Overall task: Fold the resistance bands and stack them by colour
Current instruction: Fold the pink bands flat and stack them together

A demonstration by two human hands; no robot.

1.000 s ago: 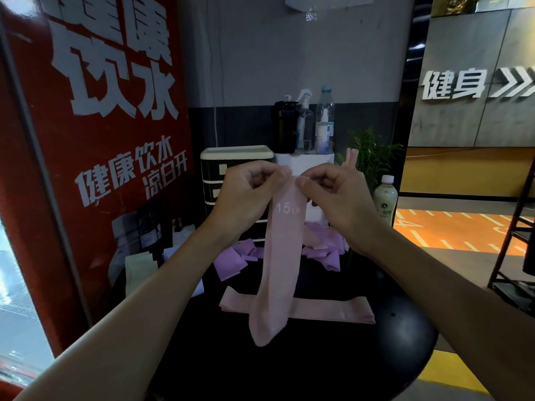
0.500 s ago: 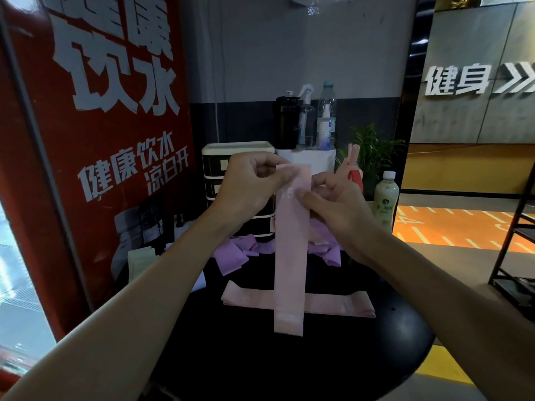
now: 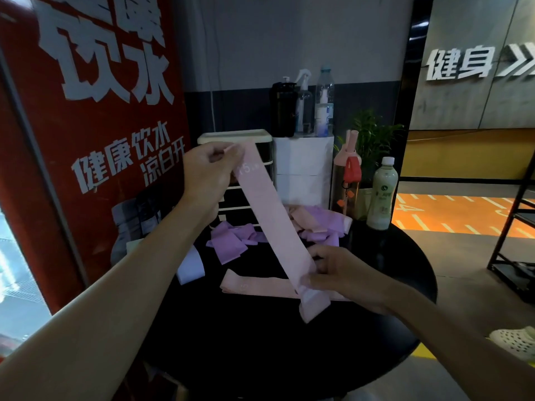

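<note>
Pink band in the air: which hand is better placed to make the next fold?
Probably the right hand: it pinches the lower end of the pink band and can carry it up to the top end, which the left hand pinches.

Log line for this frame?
left hand: pinches pink band top | right hand: grips its lower end | state: diagonal over table, not yet folded
</note>
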